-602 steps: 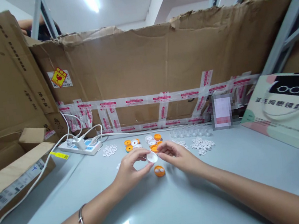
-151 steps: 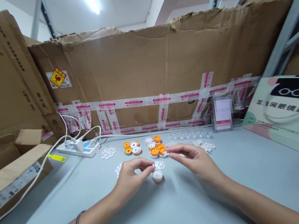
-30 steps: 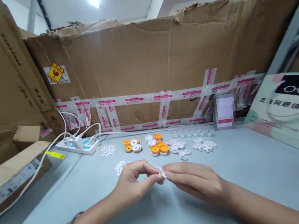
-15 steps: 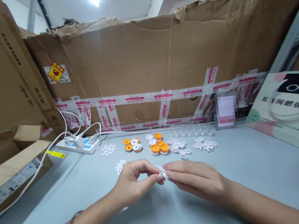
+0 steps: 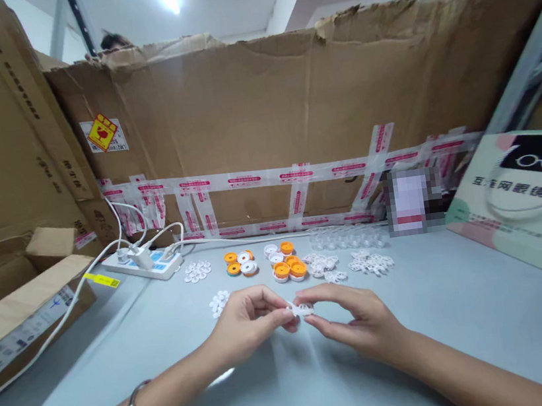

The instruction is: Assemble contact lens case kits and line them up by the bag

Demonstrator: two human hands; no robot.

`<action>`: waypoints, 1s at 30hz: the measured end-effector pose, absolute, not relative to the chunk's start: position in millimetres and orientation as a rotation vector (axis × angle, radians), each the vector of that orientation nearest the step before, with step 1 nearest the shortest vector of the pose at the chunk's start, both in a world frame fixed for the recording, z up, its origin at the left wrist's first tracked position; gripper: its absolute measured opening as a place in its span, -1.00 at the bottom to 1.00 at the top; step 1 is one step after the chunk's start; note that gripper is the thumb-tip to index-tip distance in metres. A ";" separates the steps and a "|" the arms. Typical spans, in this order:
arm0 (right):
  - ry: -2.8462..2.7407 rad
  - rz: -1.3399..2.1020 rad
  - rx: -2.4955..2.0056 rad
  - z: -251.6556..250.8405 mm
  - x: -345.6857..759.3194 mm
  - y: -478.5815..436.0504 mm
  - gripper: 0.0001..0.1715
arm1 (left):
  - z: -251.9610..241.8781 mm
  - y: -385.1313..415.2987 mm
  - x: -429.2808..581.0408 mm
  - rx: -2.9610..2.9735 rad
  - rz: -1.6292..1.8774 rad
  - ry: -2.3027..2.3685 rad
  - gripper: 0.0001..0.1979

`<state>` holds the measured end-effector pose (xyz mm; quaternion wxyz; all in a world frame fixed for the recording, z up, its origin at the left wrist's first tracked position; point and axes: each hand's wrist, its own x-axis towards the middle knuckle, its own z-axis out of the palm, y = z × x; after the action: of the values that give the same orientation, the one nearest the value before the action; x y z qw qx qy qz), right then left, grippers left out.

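Between my two hands is a small white openwork plastic part (image 5: pixel 303 309), held just above the table. My left hand (image 5: pixel 249 322) pinches its left end with thumb and fingers. On the other side, my right hand (image 5: pixel 366 320) grips the part's right end between thumb and forefinger. Small white round pieces (image 5: pixel 219 302) lie just behind my left hand. Farther back are orange and white round cups (image 5: pixel 289 268). A pile of similar white openwork parts (image 5: pixel 323 264) sits beside them, with another white pile (image 5: pixel 371 261) to its right.
At the back left stands a white power strip (image 5: pixel 144 263) with plugs and cables. More white discs (image 5: pixel 197 270) lie near it. A row of clear plastic pieces (image 5: pixel 348 238) runs along the large cardboard wall (image 5: pixel 239 114). An open carton (image 5: pixel 25 308) and a printed bag (image 5: pixel 521 210) flank the table.
My right hand has turned, its fingers now spread into a thumb-and-forefinger grip, and more of the white part shows. My left hand has hardly moved. A head appears behind the cardboard.
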<state>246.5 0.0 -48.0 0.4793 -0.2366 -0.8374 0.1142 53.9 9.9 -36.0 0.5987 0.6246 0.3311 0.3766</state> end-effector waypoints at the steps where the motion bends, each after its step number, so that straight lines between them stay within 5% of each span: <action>1: -1.977 0.392 -0.657 -49.6 244.8 0.2 -0.74 | -37.2 11.3 54.3 1.427 0.864 0.773 -0.76; 7: -1.649 0.838 -0.973 -54.2 239.3 7.9 -0.87 | -38.3 18.3 48.3 1.762 0.838 0.956 -0.79; 15: -1.638 0.844 -1.086 -63.0 235.0 19.4 -0.92 | -47.0 22.6 43.6 2.337 0.712 1.129 -0.60; 30: -1.873 0.745 -1.044 -70.1 225.2 22.8 -0.84 | -60.0 23.9 51.1 2.314 0.664 1.147 -0.78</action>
<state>225.2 22.8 -70.1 0.4220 -0.4171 -0.7480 0.2973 51.1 23.9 -60.0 0.2350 0.8435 0.4181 0.2418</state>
